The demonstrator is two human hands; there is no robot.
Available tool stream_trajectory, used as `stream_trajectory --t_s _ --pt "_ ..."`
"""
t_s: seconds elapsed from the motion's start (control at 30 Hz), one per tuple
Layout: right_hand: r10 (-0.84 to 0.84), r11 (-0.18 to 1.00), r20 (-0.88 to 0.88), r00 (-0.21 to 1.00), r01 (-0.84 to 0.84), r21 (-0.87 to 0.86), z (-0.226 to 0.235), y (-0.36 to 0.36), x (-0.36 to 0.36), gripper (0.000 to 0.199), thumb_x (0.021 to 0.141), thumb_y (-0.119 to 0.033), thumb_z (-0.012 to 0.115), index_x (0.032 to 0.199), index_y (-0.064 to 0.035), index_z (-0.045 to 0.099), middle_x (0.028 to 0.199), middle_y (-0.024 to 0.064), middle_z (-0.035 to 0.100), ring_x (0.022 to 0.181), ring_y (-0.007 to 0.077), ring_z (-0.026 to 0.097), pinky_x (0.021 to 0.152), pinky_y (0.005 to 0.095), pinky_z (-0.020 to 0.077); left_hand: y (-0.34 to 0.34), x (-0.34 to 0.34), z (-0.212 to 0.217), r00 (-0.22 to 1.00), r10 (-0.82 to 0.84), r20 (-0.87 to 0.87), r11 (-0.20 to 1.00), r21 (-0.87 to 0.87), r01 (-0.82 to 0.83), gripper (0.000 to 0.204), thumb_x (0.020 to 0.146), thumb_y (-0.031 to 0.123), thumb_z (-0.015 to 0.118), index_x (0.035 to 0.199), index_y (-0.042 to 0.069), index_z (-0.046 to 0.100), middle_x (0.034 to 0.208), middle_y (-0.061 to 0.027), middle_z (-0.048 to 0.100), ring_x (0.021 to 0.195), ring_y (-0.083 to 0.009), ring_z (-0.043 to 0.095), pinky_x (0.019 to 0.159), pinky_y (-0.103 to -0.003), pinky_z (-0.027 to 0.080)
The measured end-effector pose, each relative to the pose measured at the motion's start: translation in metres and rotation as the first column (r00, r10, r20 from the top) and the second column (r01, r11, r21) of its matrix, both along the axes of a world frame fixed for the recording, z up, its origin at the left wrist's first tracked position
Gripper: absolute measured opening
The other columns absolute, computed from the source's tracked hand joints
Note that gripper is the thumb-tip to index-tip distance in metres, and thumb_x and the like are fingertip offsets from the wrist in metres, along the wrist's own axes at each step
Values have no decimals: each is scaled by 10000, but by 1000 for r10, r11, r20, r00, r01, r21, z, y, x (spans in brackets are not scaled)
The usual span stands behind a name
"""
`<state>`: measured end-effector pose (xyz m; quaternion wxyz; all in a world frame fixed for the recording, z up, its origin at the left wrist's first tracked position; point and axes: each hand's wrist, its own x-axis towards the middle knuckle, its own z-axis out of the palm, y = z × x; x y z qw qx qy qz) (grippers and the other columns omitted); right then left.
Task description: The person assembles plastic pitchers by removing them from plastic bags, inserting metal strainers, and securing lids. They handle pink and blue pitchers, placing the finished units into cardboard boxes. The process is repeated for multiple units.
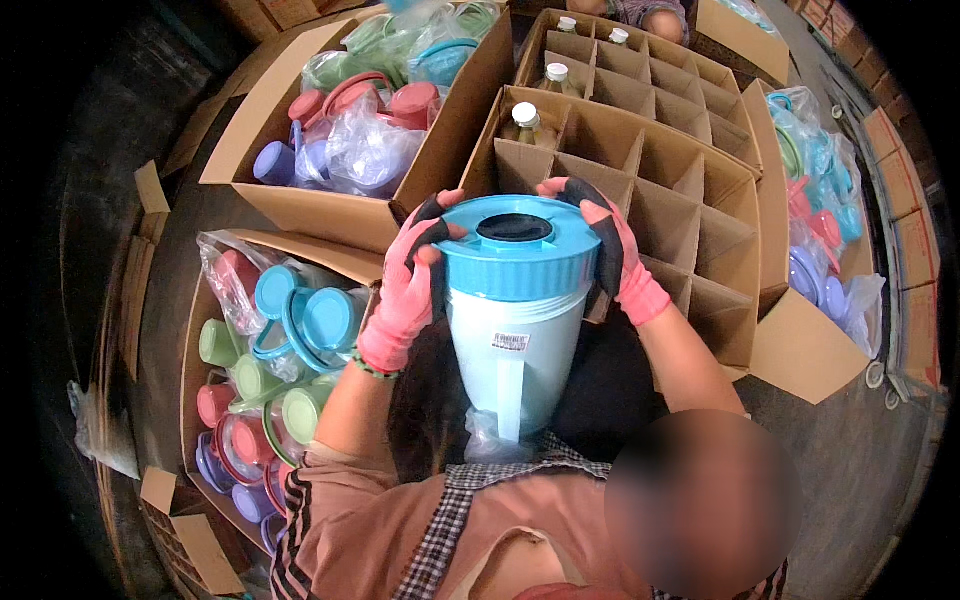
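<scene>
Head view: my left grip [408, 278] and right grip [622, 255] hold the pale-blue jug [480, 350] by its blue lid [520, 272], a divided carton [727, 240] beyond.

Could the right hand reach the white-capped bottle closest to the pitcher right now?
Probably, but only by letting go: the right hand is against the blue lid of the pitcher. The bottle stands uncovered among the cardboard dividers, close by.

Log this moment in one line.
left hand: on lid; right hand: on lid; lid: atop pitcher; divided box: beyond pitcher
</scene>
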<state>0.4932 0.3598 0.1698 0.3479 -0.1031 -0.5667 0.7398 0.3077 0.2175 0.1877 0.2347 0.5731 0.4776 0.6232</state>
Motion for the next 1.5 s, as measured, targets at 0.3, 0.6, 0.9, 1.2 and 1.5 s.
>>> stream_trajectory --t_s 0.3,0.6,0.9,1.2,1.5 --pt "-265 961 229 937 238 142 38 -33 2 303 803 -239 575 997 -12 530 940 30 528 865 93 475 779 212 377 1 -14 -10 1000 -16 -1 1000 -25 16 370 838 258 464 1086 -17 475 1091 -138 497 1053 -252 447 928 -343 307" --pt "-275 949 122 954 249 192 23 -26 5 273 796 -169 540 1017 -10 518 981 52 522 918 121 467 823 238 360 -1 23 8 982 186 37 983 -3 -186 256 876 149 391 1066 -1 477 1120 -136 491 955 -221 503 857 -343 370" --pt "-320 508 150 935 36 860 52 -28 35 611 586 -370 714 1025 -7 491 1017 130 501 988 317 467 886 387 360 -17 -10 42 826 -158 -541 987 -50 155 751 536 353 765 1124 26 431 1095 -139 510 1090 -348 412 935 -447 286" --pt "-302 249 149 942 -74 966 68 -38 44 560 505 -338 756 866 -3 488 914 147 496 875 346 490 796 412 410 -35 -10 24 698 -13 -716 992 80 100 809 585 327 745 1229 88 319 1092 -172 517 1025 -365 483 952 -479 265" --pt "-308 157 158 938 -114 981 65 -53 47 495 570 -292 721 898 -7 485 896 145 474 895 336 479 808 415 397 -46 25 42 579 108 -808 991 133 0 611 512 361 743 988 53 514 1023 -152 462 936 -358 442 871 -478 326"
